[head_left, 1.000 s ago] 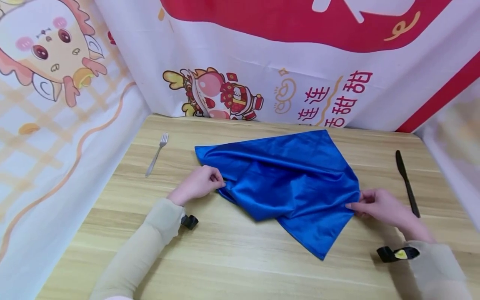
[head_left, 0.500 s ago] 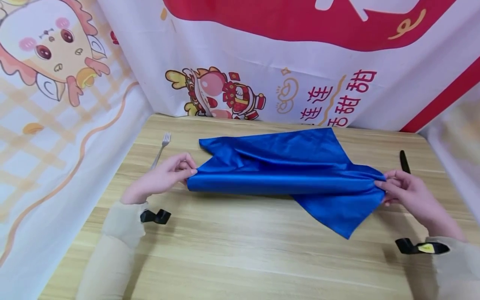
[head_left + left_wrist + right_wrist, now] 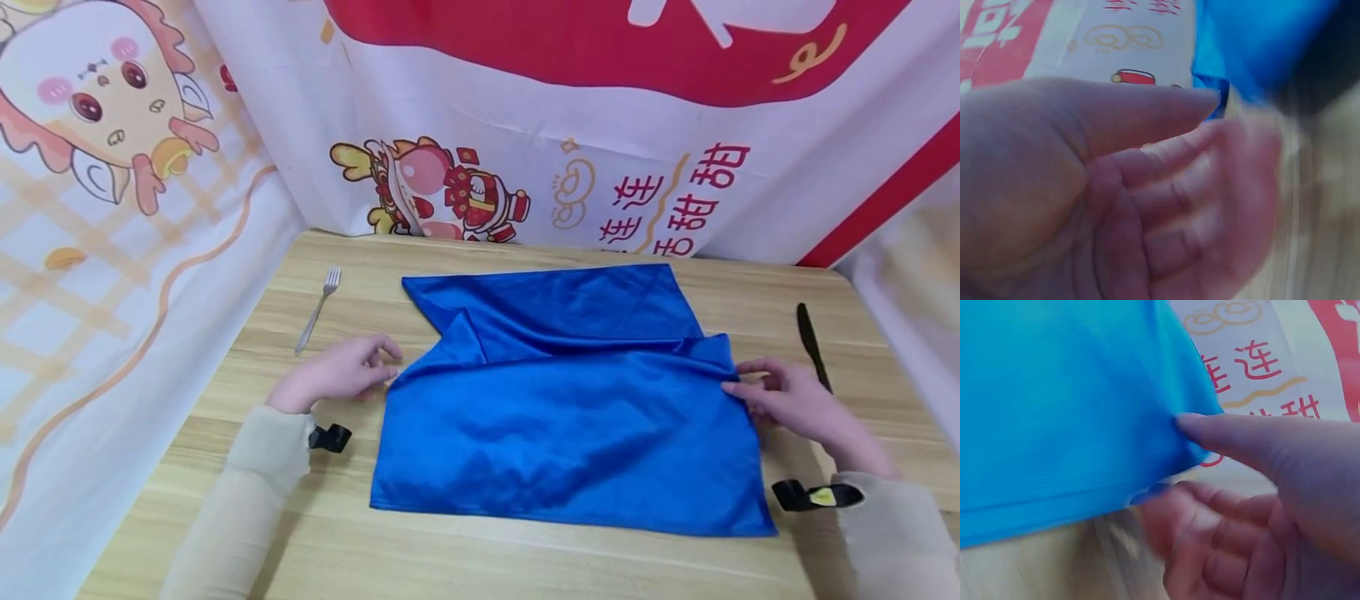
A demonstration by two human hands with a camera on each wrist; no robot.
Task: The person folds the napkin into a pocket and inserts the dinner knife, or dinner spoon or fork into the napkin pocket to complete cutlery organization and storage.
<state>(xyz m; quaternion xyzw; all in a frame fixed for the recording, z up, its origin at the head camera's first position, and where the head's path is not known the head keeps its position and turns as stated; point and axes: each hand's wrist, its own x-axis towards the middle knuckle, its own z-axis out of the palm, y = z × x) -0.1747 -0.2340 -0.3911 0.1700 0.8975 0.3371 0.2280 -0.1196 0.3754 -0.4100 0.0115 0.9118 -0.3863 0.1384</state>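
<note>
A shiny blue cloth point(image 3: 570, 433) lies spread across the wooden table, its near part flat and roughly rectangular. A crumpled fold crosses it, and another layer extends behind. My left hand point(image 3: 337, 371) is at the cloth's left edge with thumb and fingertips apart; in the left wrist view, the blurred left hand point(image 3: 1147, 187) shows no cloth between its fingers. At the right edge, my right hand point(image 3: 787, 400) holds the cloth. The right wrist view shows the thumb of the right hand point(image 3: 1241, 531) on top of the cloth and the curled fingers below its edge.
A metal fork point(image 3: 318, 308) lies left of the cloth, beyond my left hand. A black knife point(image 3: 812, 346) lies to the right, partly behind my right hand. Printed fabric point(image 3: 555, 167) hangs along the table's back edge, and more hangs at the left.
The cloth's near part has been lifted, stretched between both hands, then laid down toward me. My hands moved apart, then slightly inward. The left fingers have come off the cloth.
</note>
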